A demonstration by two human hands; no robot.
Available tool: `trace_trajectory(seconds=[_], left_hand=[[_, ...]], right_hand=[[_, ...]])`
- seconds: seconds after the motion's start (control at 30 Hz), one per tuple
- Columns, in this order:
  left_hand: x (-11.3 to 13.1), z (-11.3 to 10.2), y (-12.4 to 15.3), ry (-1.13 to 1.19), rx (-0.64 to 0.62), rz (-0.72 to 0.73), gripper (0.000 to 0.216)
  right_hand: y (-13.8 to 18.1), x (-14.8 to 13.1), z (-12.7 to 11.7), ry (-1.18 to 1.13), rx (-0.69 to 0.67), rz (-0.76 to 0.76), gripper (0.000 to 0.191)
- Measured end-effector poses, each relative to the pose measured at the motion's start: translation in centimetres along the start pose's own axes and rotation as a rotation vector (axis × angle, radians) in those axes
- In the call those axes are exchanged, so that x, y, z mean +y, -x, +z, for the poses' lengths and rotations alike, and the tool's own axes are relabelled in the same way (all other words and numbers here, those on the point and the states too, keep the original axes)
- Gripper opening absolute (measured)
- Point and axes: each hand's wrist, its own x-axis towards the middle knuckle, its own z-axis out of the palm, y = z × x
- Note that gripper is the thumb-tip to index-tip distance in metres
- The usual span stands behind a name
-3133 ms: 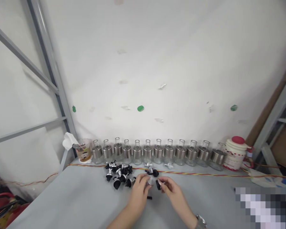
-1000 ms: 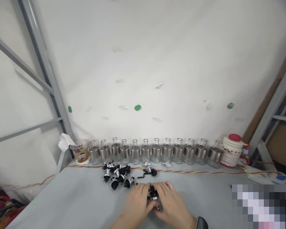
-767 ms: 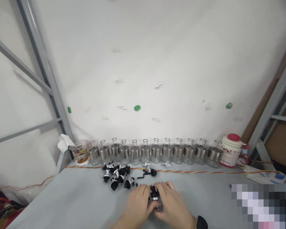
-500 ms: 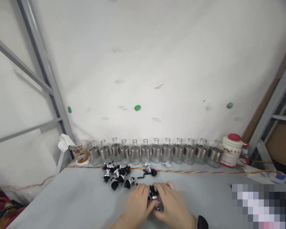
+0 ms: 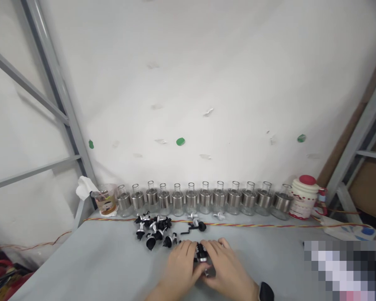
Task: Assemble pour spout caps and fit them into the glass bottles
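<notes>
My left hand (image 5: 182, 264) and my right hand (image 5: 224, 263) meet low in the middle of the grey table (image 5: 90, 267). Both are closed round one small black-and-silver pourer cap (image 5: 201, 254) held between the fingertips. A pile of several similar black pourer caps (image 5: 154, 231) lies just left of my hands. One more black cap (image 5: 201, 226) and a small black piece lie behind my hands.
A row of several glass bottles with steel collars (image 5: 203, 200) lines the wall. A paper cup (image 5: 102, 201) stands at its left end, a white jug with a red lid (image 5: 306, 197) at its right. A red-yellow twisted cord (image 5: 257, 226) runs along the table. A blurred patch covers the lower right.
Since three seconds ago my hands have come together and nearer to me, closing on one cap. Over the last second they have barely moved.
</notes>
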Motion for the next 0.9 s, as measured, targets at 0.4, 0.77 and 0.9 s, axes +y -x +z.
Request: trace_trajectory(seconds=[0.4,0.77,0.9], left_hand=[[-0.06,-0.10,-0.09,0.168,-0.174,-0.018,0.023],[0.15,0.39,0.09,0.203,-0.141,0.007,0.022],[0.44,0.03,0.03,0.192,-0.119,-0.101,0.023]], right_hand=[[0.20,-0.30,0.27,-0.069,-0.018,-0.023,0.021],[0.13,-0.66,-0.39,-0.081,-0.015,-0.014,0.024],[0.02,-0.69,-0.37,-0.097,0.024,0.057,0.023]])
